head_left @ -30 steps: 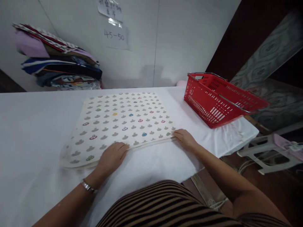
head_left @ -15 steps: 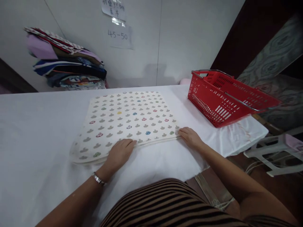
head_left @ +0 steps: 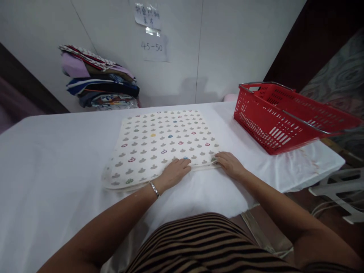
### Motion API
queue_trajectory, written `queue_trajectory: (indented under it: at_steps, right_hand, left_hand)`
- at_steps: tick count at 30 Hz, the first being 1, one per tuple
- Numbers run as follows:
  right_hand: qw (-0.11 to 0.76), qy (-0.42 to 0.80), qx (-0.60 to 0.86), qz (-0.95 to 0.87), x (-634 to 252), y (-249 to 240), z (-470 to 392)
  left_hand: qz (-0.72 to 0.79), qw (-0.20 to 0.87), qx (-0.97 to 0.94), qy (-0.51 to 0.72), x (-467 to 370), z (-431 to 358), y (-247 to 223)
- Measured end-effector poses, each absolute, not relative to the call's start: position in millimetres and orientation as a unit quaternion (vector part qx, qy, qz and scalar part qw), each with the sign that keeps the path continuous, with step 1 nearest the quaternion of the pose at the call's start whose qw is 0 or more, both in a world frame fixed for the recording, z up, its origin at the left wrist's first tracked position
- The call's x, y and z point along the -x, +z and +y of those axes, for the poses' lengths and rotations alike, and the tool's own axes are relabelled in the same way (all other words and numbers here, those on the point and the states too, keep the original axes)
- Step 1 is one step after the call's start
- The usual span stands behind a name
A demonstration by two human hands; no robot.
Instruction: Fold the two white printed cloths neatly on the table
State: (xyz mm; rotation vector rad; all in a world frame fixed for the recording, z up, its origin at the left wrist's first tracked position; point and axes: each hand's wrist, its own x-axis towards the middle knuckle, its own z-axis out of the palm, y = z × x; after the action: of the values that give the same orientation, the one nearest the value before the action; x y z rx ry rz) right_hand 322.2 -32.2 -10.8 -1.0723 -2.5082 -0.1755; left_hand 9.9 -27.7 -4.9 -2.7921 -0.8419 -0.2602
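Observation:
A cream cloth (head_left: 159, 146), folded into layers and printed with grey and coloured little motifs, lies flat on the white-covered table. My left hand (head_left: 175, 172), wearing a silver bracelet, rests over the middle of its near edge. Its fingers point right and are closed around the edge. At the near right corner, my right hand (head_left: 229, 163) pinches the cloth between thumb and fingers. The undersides of both hands are hidden.
A red plastic basket (head_left: 256, 129) with metal handles stands at the table's right side. Against the wall sits a stack of folded fabrics (head_left: 102, 85). Handwritten papers (head_left: 153, 47) hang above. A white stool (head_left: 338, 189) is beyond the right table edge (head_left: 307, 182).
My left hand has slid right along the cloth's near edge, closer to my right hand. My right hand stays at the corner. The camera view has turned slightly left.

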Motion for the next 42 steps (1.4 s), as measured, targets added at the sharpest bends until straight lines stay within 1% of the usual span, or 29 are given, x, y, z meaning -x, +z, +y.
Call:
queue_trajectory:
  at_steps: [6,15,20,27,32,39,42]
  right_hand:
    - [0.193,-0.058,0.391,-0.898,-317.1,-10.4,-30.3]
    - [0.213,-0.062,0.377,-0.899,-310.2,-11.1,-31.1]
    - [0.204,-0.057,0.371,-0.904,-308.1,-13.6,-29.2]
    - [0.214,-0.063,0.368,-0.903,-318.2,-13.0,-38.6]
    - [0.220,-0.068,0.371,-0.900,-321.6,-10.2,-47.3]
    - [0.187,-0.041,0.377,-0.906,-316.2,-6.3,-43.3]
    - [0.192,-0.050,0.393,-0.898,-314.8,-6.8,-40.7]
  left_hand:
    - [-0.288,0.112,0.945,-0.108,-15.4,-22.6,-6.6]
    - [-0.317,0.104,0.938,-0.097,-26.7,-22.3,-9.9]
    - [-0.332,0.112,0.931,-0.096,-33.8,-22.1,-10.5]
    - [-0.309,0.087,0.939,-0.121,-37.2,-32.0,-9.8]
    - [-0.299,0.098,0.939,-0.140,-39.7,-37.5,-9.1]
    - [-0.293,0.078,0.943,-0.138,-40.5,-34.2,-14.7]
    - [-0.315,0.067,0.938,-0.128,-42.6,-34.7,-14.7]
